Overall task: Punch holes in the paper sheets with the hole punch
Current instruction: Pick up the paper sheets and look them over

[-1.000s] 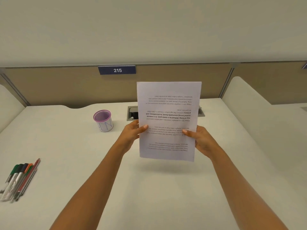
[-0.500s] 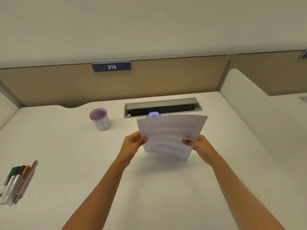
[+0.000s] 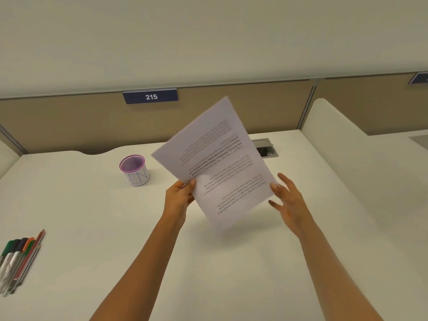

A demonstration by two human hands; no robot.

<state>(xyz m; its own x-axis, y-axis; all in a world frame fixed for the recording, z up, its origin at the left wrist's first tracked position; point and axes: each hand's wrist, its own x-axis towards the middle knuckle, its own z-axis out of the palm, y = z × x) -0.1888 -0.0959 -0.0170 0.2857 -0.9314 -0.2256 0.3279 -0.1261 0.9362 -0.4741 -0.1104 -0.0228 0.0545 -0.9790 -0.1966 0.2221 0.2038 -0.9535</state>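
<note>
Your left hand (image 3: 179,199) pinches the tilted white printed paper sheets (image 3: 217,167) above the white surface (image 3: 92,216); your right hand (image 3: 288,201) touches their edge, fingers spread. A purple-rimmed cup (image 3: 134,170) stands near a tan partition (image 3: 69,126) labelled 215.

A white counter (image 3: 92,216) spreads under both raised arms, closed at the back by a tan partition and at the right by a white divider. To the left of the left hand's fingers (image 3: 188,185), and a little farther back, a small cup (image 3: 134,170) with a purple mesh rim stands upright on the surface. Well to the left of those fingers, at the near left edge, a bundle of markers and pencils (image 3: 18,260) lies flat, side by side and touching. Beyond the right hand's fingers (image 3: 281,181), toward the back, a grey cable hatch (image 3: 266,148) is set into the counter, partly hidden.
</note>
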